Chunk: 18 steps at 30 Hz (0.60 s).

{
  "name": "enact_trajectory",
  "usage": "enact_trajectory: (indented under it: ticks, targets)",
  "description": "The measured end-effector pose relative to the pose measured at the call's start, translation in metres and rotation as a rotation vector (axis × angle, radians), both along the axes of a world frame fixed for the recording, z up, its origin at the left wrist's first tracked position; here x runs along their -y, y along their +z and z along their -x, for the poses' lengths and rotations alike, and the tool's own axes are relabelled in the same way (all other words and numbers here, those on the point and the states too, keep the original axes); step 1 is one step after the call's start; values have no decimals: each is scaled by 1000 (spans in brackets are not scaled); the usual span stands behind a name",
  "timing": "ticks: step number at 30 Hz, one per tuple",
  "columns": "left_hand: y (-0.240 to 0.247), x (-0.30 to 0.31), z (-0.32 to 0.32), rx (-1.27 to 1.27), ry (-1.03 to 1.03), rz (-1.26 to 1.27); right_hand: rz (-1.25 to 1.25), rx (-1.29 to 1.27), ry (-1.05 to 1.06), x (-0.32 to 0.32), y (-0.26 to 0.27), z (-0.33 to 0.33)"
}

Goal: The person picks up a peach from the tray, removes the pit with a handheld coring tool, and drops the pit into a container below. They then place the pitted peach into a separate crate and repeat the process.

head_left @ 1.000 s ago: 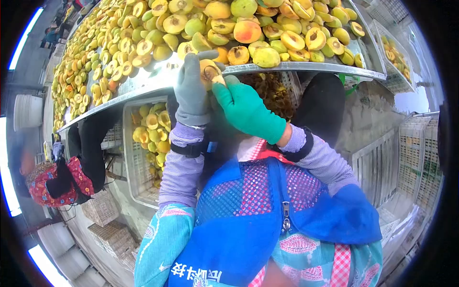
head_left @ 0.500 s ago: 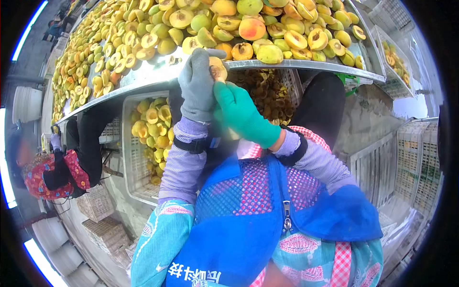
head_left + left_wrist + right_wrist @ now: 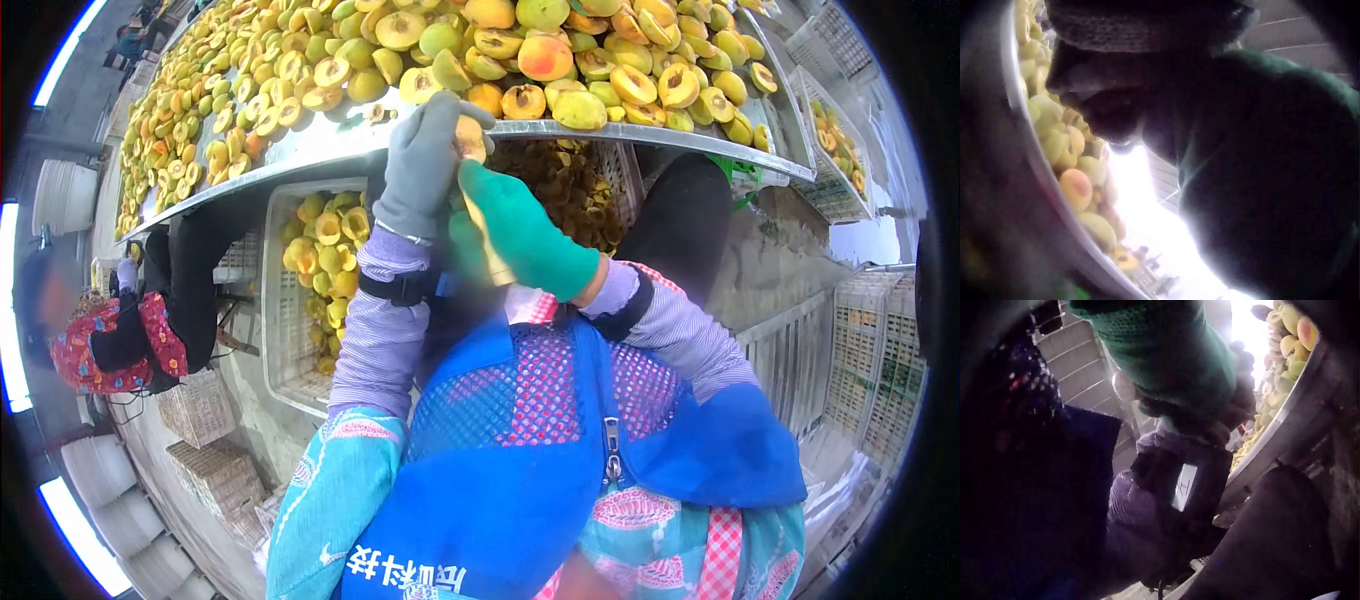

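Note:
In the head view, my left hand [image 3: 415, 170], in a grey glove, grips a halved yellow peach [image 3: 468, 140] at the table's front edge. Its cut side is mostly hidden by the fingers. My right hand [image 3: 535, 235], in a green glove, is right beside it, fingers curled round a slim tan handle [image 3: 484, 230] that slants down toward my lap. The far end of this tool is hidden at the peach. Both wrist views are dark; the green glove [image 3: 1166, 356] shows in the right one, close to the other hand.
Halved peaches [image 3: 400, 30] heap over the metal table [image 3: 330, 160]. Below it stand a crate of peach halves [image 3: 275, 300] and a crate of brown scraps [image 3: 625, 185]. My knee [image 3: 690, 210] is beside the scraps. Another person [image 3: 120, 340] sits at left.
The held peach has turned from showing its brown hollow to mostly its edge. My right hand has tilted, baring more of the tan handle. The whole head view has shifted slightly.

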<state>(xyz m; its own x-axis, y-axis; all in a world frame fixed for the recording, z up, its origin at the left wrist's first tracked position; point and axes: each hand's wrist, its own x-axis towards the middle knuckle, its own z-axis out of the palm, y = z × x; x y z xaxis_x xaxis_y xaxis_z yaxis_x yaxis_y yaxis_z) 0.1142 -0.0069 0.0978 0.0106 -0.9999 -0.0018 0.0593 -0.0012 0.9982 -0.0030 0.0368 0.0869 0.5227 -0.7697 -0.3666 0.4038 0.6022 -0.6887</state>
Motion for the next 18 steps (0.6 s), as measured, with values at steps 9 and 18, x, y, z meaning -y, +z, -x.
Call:
enact_trajectory:
  ticks: [9, 18]
  targets:
    - [-21, 0, -13, -372, 90, -222, -398, 696, 389, 16, -12, 8]
    - [-24, -28, -138, 1392, 515, -57, -521, 36, 35, 13, -84, 77]
